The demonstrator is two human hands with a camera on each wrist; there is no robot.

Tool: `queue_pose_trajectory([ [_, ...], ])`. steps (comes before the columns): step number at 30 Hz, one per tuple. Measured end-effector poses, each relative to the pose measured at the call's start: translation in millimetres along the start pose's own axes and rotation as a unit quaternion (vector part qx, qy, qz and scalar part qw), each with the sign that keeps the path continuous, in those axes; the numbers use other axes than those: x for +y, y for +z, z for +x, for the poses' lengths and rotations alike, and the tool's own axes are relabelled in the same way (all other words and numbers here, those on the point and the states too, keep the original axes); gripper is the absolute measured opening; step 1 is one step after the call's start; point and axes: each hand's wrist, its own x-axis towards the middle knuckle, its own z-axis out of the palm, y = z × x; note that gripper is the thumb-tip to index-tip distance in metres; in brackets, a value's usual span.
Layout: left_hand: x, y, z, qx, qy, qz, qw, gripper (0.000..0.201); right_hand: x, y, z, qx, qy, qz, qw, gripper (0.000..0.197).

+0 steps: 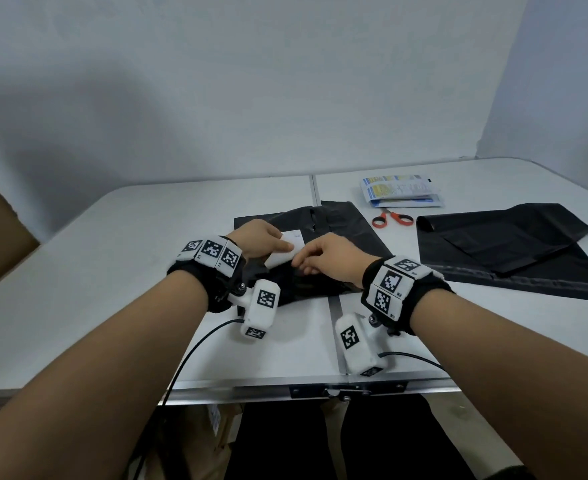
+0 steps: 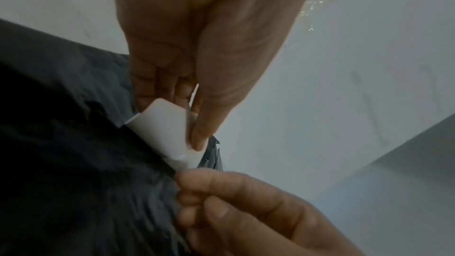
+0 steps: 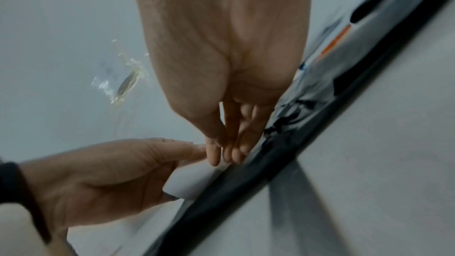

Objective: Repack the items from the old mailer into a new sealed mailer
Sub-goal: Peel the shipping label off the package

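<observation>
A white folding table [image 1: 112, 271] carries everything. Toward its right edge lies a flat black mailer [image 1: 514, 247]; a second, crumpled black mailer [image 1: 341, 230] sits at the middle, nearer the front edge. Between them, toward the back, are stacked printed pouches [image 1: 401, 190] and red-handled scissors [image 1: 391, 218]. The left hand [image 1: 261, 239] pinches a small white box [image 2: 165, 129] at the crumpled mailer's mouth; the right hand [image 1: 330, 256] pinches that mailer's edge.

Head view downward over table [image 1: 112, 271], wrist views close, all sharing hands [image 1: 323, 252]
</observation>
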Motion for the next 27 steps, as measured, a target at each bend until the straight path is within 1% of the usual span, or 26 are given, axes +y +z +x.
queue_pose_trajectory([
  [1, -1.2, 0.8, -1.9, -0.009, -0.018, -0.013, 1.0, 0.026, 0.4, -4.0, -0.4, 0.025, -0.01, -0.058, 0.998, 0.026],
  [2, -2.9, 1.3, -2.9, -0.01, -0.032, -0.026, 0.999, 0.025, -0.3, -6.6, -1.0, 0.03, -0.021, -0.126, 0.991, 0.027],
  [3, -4.4, 1.6, -4.2, -0.011, -0.042, -0.037, 0.998, 0.023, -2.6, -7.9, -1.9, 0.017, -0.029, -0.189, 0.981, 0.029],
  [4, -6.3, 2.3, -2.8, -0.019, -0.054, -0.048, 0.997, 0.026, -6.4, -7.6, -3.3, -0.008, -0.028, -0.247, 0.969, 0.03],
  [6, -12.5, 2.4, 3.8, -0.028, -0.072, -0.081, 0.994, 0.039, -17.7, -5.4, -6.6, -0.056, -0.019, -0.344, 0.937, 0.032],
  [7, -13.5, 1.8, 5.1, -0.033, -0.083, -0.113, 0.99, 0.041, -23.7, -4.0, -7.4, -0.079, -0.013, -0.382, 0.921, 0.035],
  [9, -14.2, 1.3, 4.3, -0.036, -0.11, -0.2, 0.973, 0.036, -33.0, -0.6, -8.0, -0.116, -0.005, -0.434, 0.893, 0.04],
  [11, -12.9, 0.2, -0.8, -0.035, -0.135, -0.269, 0.953, 0.034, -38.1, 2.3, -7.1, -0.14, -0.001, -0.468, 0.872, 0.042],
  [13, -15.5, -1.3, -0.2, -0.034, -0.144, -0.297, 0.943, 0.034, -40.3, 3.3, -5.9, -0.154, 0.006, -0.487, 0.859, 0.044],
  [15, -18.6, -3.0, 1.3, -0.028, -0.144, -0.324, 0.934, 0.03, -40.8, 1.4, -5.9, -0.165, 0.014, -0.492, 0.855, 0.047],
  [18, -23.0, -5.2, 3.1, -0.003, -0.147, -0.358, 0.922, 0.026, -42.6, -0.9, -6.3, -0.177, 0.012, -0.498, 0.849, 0.048],
  [21, -28.1, -7.7, 6.3, 0.026, -0.146, -0.38, 0.913, 0.034, -44.2, 0.9, -6.7, -0.184, 0.011, -0.511, 0.839, 0.048],
  [25, -29.9, -12.4, 6.0, 0.052, -0.142, -0.405, 0.902, 0.032, -44.9, 1.7, -8.3, -0.192, 0.017, -0.519, 0.832, 0.048],
  [27, -31.4, -12.7, 7.7, 0.064, -0.143, -0.424, 0.892, 0.034, -45.6, 1.3, -9.3, -0.193, 0.016, -0.523, 0.83, 0.049],
])
